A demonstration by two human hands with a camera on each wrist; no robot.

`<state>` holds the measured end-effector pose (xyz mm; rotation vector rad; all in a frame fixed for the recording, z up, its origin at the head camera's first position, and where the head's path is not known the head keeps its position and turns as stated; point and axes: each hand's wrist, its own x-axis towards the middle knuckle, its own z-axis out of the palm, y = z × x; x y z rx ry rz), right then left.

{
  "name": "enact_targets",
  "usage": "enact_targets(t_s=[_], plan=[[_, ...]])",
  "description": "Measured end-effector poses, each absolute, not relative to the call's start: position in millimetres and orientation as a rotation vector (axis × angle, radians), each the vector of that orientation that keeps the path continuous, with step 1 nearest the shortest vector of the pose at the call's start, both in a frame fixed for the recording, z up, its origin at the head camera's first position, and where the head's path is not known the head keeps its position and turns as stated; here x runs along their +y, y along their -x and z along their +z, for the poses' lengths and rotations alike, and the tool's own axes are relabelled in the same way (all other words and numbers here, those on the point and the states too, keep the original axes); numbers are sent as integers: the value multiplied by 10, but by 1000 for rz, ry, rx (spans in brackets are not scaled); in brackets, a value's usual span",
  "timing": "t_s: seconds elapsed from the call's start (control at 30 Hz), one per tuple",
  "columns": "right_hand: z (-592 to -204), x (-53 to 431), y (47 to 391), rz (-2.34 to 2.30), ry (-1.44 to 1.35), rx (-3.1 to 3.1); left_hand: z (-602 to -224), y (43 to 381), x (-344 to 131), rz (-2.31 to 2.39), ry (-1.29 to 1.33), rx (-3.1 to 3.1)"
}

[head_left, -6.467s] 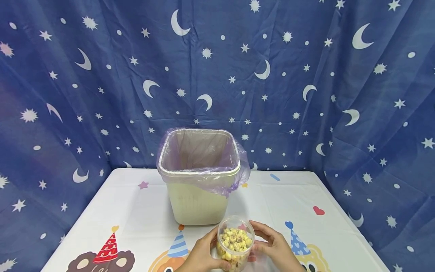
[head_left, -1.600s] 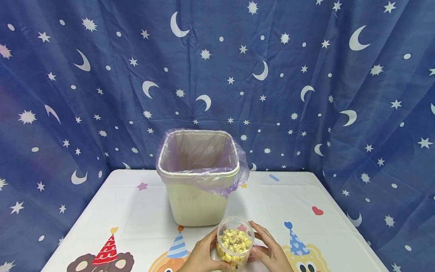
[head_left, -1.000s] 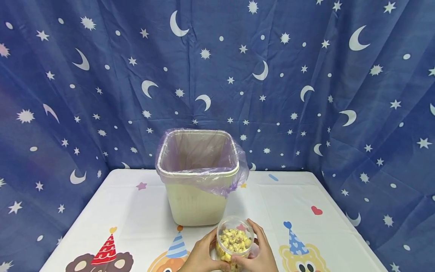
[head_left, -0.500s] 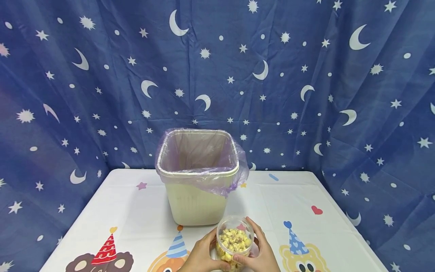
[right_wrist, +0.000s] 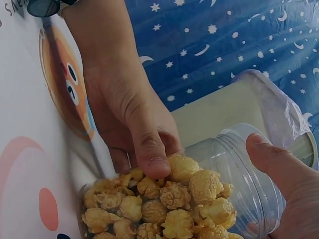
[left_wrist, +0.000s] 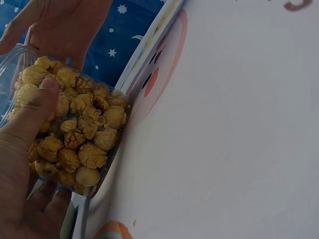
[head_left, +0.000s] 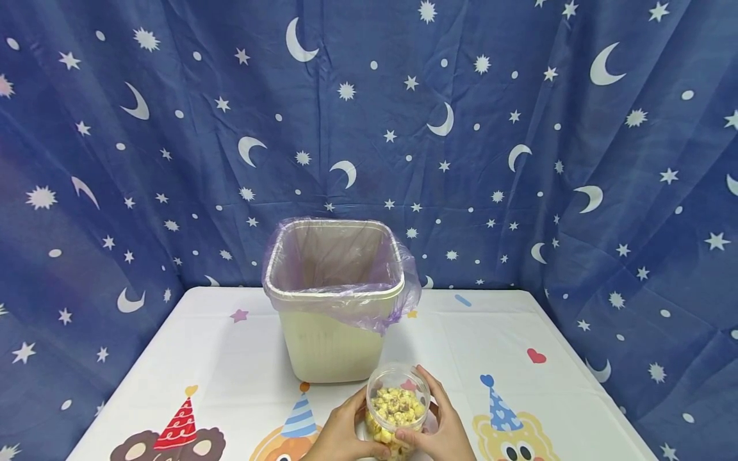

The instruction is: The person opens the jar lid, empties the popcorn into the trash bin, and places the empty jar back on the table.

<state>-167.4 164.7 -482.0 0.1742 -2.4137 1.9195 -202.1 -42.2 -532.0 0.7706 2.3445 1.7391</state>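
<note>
A clear plastic jar (head_left: 399, 403) of yellow-brown popcorn (left_wrist: 79, 124) stands upright at the table's near edge, its mouth facing up. My left hand (head_left: 341, 432) grips it from the left, the thumb across its front in the left wrist view and the fingers behind it. From the right my right hand (head_left: 441, 426) holds the jar near its threaded neck (right_wrist: 234, 164), thumb at the front of the rim and fingers round the far side. The popcorn fills the lower part, below the neck.
Behind the jar stands a cream waste bin (head_left: 334, 349) lined with a thin purple bag (head_left: 369, 314), nothing seen inside. A white cloth (head_left: 230, 365) printed with cartoon animals covers the table. A blue star-and-moon curtain (head_left: 369, 115) hangs around the back and sides.
The right hand has shifted from the jar's right side, closing in so its thumb lies at the front rim and its fingers reach round the back. The left hand, jar and bin keep their places.
</note>
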Motion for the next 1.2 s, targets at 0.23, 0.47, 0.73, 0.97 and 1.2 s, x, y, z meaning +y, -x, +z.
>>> enact_targets(t_s=[0.23,0.47,0.73,0.97,1.2], plan=[[-4797,1659,1667,1944,-162,-2405,-5305,2025,-421,1721,-767,2358],[-4800,1691,1649,2022,-221,-2344,-5301,2025,-422,1724,-759,2356],[-4854,1732,1664,1996,-247,-2331,-5324,2024,-419,1708,-780,2377],[-4864,1787,1660,2088,-300,-2306,-5327,2017,-423,1693,-800,2417],[-4810,1875,1649,2090,-299,-2389,-5311,2023,-421,1700,-759,2380]])
